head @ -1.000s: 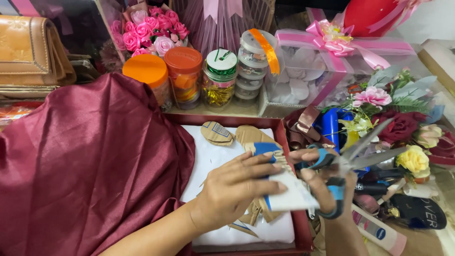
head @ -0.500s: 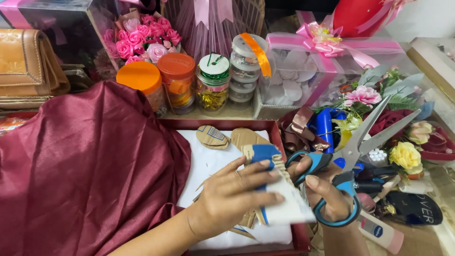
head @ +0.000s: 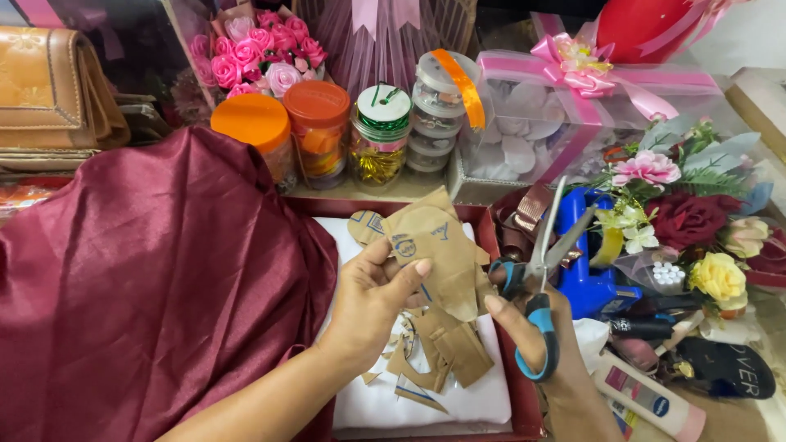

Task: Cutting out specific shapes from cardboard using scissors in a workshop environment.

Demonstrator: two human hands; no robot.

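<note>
One left hand (head: 372, 299) and one right hand (head: 536, 344) work over a dark red tray (head: 491, 245) lined with white cloth (head: 458, 401). The left hand's fingers (head: 409, 274) are pinched narrowly on one piece of brown paper (head: 442, 245), held up above the tray's middle; the paper's long axis runs from its upper left down to its lower right, and its pointed top faces the tray's far edge. The right hand's fingers are closed through the loops of one pair of blue-handled scissors (head: 536, 278), just right of the paper at the tray's right rim. The blades stand slightly parted and point up and to the right, away from the tray. Several brown paper scraps (head: 442, 352) lie on the cloth in the tray below the held piece. Left of the tray lies one maroon satin cloth (head: 155, 278). Beyond the tray's far edge stand four jars in a row: two orange-lidded jars (head: 286, 131), one jar of green ribbon (head: 383, 135), and one clear stacked jar (head: 438, 106).
</note>
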